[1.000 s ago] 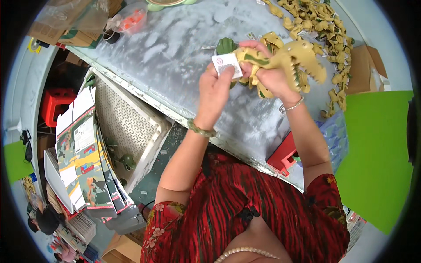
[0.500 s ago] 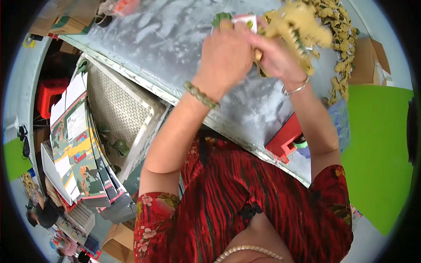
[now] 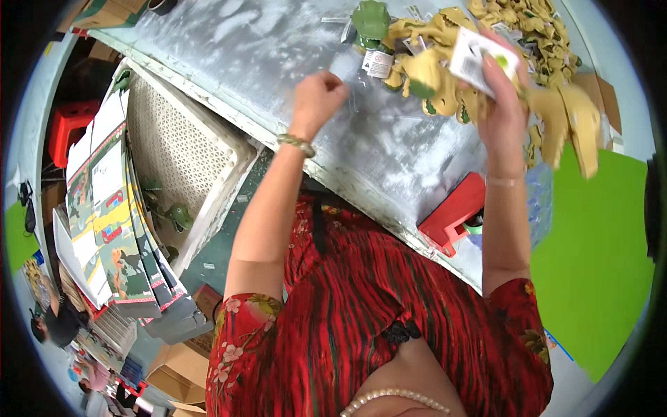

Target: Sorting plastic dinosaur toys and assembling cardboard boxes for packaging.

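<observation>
My right hand (image 3: 506,115) is closed round a tan toy dinosaur (image 3: 571,125), blurred by motion, at the right of the table. A white card tag (image 3: 467,61) with a green spot shows at its fingers. My left hand (image 3: 316,103) is apart from it, over the grey tabletop near the front edge, fingers curled in; what they hold, if anything, is hidden. More tan toy dinosaurs (image 3: 422,69) lie just beyond and left of my right hand. Beside them sits a green dinosaur head (image 3: 370,24) with a small white label (image 3: 378,64).
A heap of tan toys (image 3: 517,21) fills the far right of the table (image 3: 229,62). A red holder (image 3: 455,214) stands at the front edge. To the left, a beige perforated crate (image 3: 177,149) holds green dinosaur toys (image 3: 179,217), with printed cartons (image 3: 114,222) against it.
My hands were together at the tan dinosaur and have parted. The left drew back toward the near left; the right swung rightward with the toy. The view has shifted slightly.
</observation>
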### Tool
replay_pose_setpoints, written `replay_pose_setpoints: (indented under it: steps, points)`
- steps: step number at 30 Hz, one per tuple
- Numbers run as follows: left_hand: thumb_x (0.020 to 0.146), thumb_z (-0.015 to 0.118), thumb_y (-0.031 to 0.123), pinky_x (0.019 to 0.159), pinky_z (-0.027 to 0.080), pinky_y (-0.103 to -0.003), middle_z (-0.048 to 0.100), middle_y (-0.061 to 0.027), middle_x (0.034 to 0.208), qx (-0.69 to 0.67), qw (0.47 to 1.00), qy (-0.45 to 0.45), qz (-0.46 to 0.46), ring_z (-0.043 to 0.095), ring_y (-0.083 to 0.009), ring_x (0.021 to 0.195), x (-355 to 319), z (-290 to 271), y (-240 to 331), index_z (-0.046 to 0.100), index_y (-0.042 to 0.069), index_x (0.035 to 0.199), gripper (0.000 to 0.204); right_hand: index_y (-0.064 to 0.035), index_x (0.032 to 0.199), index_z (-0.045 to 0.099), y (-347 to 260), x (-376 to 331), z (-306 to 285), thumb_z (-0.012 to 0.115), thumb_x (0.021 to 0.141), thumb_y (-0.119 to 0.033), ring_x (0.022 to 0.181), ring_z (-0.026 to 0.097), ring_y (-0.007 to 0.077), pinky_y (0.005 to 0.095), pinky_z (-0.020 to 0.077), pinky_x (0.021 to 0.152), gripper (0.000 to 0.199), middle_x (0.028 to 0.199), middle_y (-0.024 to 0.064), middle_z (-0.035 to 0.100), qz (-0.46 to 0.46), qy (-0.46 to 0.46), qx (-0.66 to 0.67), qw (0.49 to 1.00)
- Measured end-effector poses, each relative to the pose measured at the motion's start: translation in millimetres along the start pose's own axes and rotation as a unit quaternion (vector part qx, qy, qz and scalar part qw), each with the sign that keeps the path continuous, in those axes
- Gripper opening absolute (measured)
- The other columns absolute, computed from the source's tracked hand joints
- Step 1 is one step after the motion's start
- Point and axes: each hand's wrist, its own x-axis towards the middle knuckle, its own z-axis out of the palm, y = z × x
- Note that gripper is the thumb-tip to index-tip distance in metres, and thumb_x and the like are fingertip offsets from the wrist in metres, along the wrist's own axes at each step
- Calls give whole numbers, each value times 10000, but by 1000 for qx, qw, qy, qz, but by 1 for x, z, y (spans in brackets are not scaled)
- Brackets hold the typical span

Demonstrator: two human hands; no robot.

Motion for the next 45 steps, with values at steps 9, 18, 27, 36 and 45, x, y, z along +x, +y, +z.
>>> replay_pose_setpoints:
  steps: [9, 18, 27, 36, 45]
  points:
    - [454, 703, 463, 763, 397, -320, 552, -163, 834, 91, 987, 128, 22, 478, -272, 880, 52, 53, 20, 531, -9, 935, 696, 23, 1041, 450, 35, -88, -10, 516, 657, -80, 901, 470, 161, 267, 379, 784, 403, 993, 99, 488, 22, -103, -215, 971]
    - [481, 675, 356, 711, 393, -349, 548, -112, 820, 77, 977, 200, -1, 469, -275, 848, 65, 78, 17, 539, 95, 857, 477, 5, 1044, 455, 46, -101, -3, 500, 672, 2, 889, 466, 123, 237, 368, 784, 375, 973, 71, 491, 184, -49, -156, 969]
    - [494, 679, 330, 671, 413, -376, 565, -142, 841, -18, 991, 127, -27, 515, -305, 820, 73, 69, 18, 534, 43, 837, 470, 6, 1041, 456, 56, -105, -6, 498, 668, 4, 884, 474, 122, 234, 372, 779, 376, 956, 70, 501, 159, -50, -177, 970]
    - [547, 615, 214, 641, 439, -354, 578, -186, 759, -109, 988, 106, -12, 560, -301, 721, 60, 69, 23, 551, 6, 807, 339, 5, 1048, 451, 56, -105, -2, 502, 679, -7, 878, 475, 119, 231, 376, 769, 373, 961, 72, 500, 185, -43, -142, 971]
    - [598, 596, 130, 580, 433, -342, 569, -141, 654, -70, 971, 220, 57, 549, -268, 609, 47, 76, 32, 551, 9, 743, 195, 10, 1058, 442, 59, -105, -3, 508, 681, -1, 880, 478, 123, 236, 380, 775, 383, 968, 75, 500, 166, -53, -160, 972]
